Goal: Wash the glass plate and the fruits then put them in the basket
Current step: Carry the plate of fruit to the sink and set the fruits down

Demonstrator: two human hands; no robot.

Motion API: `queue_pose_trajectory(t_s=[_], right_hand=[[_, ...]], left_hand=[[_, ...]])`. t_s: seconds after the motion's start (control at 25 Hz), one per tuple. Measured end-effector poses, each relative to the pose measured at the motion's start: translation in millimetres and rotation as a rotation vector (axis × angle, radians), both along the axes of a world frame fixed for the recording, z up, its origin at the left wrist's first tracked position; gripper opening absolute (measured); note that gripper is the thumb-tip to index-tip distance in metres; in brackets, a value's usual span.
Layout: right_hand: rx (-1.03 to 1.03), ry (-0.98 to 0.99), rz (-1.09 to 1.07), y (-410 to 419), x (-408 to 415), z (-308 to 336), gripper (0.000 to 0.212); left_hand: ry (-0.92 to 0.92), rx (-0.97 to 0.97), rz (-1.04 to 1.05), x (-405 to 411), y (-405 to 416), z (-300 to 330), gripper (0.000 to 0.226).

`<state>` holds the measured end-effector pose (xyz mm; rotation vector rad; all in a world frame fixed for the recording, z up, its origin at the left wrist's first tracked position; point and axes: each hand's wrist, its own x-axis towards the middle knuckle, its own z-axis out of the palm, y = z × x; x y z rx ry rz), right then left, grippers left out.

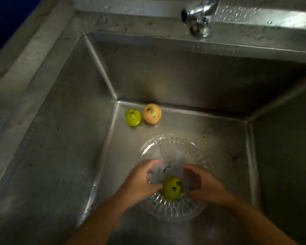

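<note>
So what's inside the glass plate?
One green fruit with dark specks lies in the glass plate. The left hand and right hand cover parts of the plate.

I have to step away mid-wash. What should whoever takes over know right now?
Left hand and right hand: both down in the glass plate, either side of a green fruit; blurred, so the grip is unclear.
Plate sits on the sink floor with that dirt-speckled fruit in it.
A second green fruit and a yellowish fruit, also speckled, lie touching in the far left corner.
Faucet: no water stream visible.
Done: nothing looks washed yet.
Left: wash plate and all three fruits, then basket, which is out of view.
</note>
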<state>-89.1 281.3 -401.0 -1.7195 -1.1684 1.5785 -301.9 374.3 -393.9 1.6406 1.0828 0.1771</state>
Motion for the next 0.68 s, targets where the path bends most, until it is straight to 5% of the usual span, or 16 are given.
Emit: queue_pose_trajectory(t_s=[0.36, 0.68], right_hand=[[0.008, 0.003, -0.154, -5.8, -28.4, -10.6, 0.059], [0.116, 0.043, -0.278, 100.2, -61.4, 10.1, 0.047]], left_hand=[[0.092, -0.071, 0.096, 5.7, -36.2, -13.7, 0.06], [-0.032, -0.03, 0.445, 1.3, 58.1, 13.5, 0.053]])
